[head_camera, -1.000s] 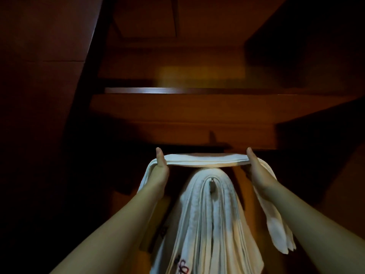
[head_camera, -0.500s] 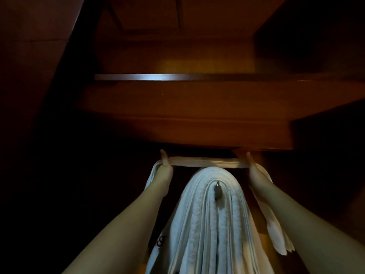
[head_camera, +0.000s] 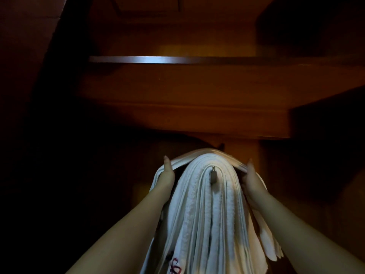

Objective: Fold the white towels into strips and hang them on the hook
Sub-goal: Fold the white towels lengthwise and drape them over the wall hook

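Compared with the earlier frames, the folded towel strip (head_camera: 207,153) you hold no longer stretches flat and level between your hands; it now arches over the top of the hanging stack of towels (head_camera: 205,210), its middle resting on the stack's crown. Your hands have come down and inward, so that each now sits beside the stack rather than above it. The view has also tilted, and the wooden shelf (head_camera: 177,91) stands higher in the picture.

The strip's long axis runs left to right across the stack, then bends downward at both sides; its right end (head_camera: 270,246) hangs free, pointing down, beside your right forearm. The left end drops behind your left wrist and is mostly hidden.

Your left hand (head_camera: 167,175) grips the strip at the stack's left shoulder, thumb raised on top, fingers closed beneath the cloth. Your right hand (head_camera: 252,178) pinches the strip at the right shoulder, thumb on top, fingers wrapped under its edge.

The stack hangs lengthwise, top to bottom, from a small metal hook (head_camera: 213,174) whose tip shows near the crown. Red embroidery (head_camera: 174,266) marks one towel near the bottom edge. The surroundings are dark wood.
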